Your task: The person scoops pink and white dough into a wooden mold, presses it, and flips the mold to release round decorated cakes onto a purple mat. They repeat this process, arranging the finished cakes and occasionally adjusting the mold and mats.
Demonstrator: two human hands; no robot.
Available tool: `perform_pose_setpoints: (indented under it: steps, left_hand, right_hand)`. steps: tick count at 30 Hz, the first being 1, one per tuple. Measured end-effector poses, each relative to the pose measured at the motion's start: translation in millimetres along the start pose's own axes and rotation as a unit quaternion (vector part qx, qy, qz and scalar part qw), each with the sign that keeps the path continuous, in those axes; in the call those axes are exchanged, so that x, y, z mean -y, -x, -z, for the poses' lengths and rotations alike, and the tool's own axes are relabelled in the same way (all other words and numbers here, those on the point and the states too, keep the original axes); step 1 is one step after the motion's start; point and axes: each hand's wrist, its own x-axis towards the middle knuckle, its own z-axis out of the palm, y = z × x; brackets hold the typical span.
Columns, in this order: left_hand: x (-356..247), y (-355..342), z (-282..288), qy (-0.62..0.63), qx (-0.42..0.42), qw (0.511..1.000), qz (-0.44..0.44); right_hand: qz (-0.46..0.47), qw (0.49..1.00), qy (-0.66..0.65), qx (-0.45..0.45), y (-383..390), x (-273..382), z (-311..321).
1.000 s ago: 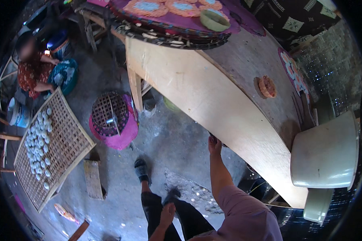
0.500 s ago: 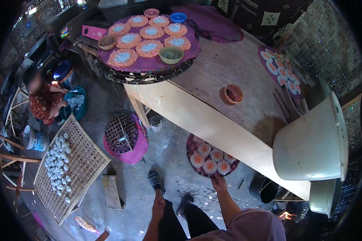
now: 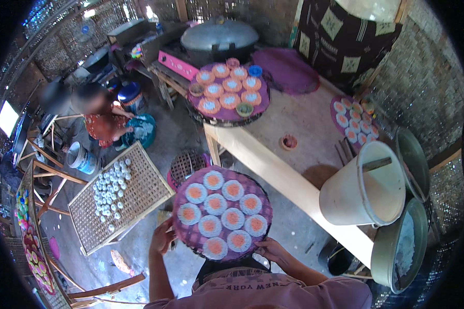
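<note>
A round tray lined with purple cloth (image 3: pixel 220 186) is held up in front of my waist. Several flat, round white cakes with orange centres (image 3: pixel 216 204) lie spread over it. My left hand (image 3: pixel 163 236) is at the tray's lower left rim, its fingers partly hidden. On the lower right rim, my right hand (image 3: pixel 271 251) grips with the fingers curled toward the underside. Both forearms come up from the lower edge of the view.
To the right runs a long wooden table (image 3: pixel 304 149) bearing another cloth-covered tray of orange cakes (image 3: pixel 230 99), a small bowl (image 3: pixel 288 142) and a white bucket (image 3: pixel 363 188). Left, a woven rack (image 3: pixel 139 198) holds white balls. A person (image 3: pixel 105 121) sits at a teal basin (image 3: pixel 142 131).
The tray has come up from low beside the table to in front of me. My left hand, earlier away from it, is now at its rim. The view has shifted.
</note>
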Motion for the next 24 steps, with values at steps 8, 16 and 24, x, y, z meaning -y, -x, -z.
perform_pose_setpoints:
  steps: [8, 16, 24]
  left_hand:
    - [-164, 16, -56, 0.020, 0.003, 0.974, -0.224]
    - [-267, -158, -126, -0.107, 0.081, 0.956, -0.262]
    - [-314, -320, -170, -0.141, 0.190, 0.947, -0.217]
  right_hand:
    - [0.144, 0.969, 0.183, 0.085, 23, 158, -169]
    - [0.400, 0.857, 0.320, -0.062, -40, 323, -235]
    - [0.364, 0.836, 0.346, -0.222, -108, 427, -237]
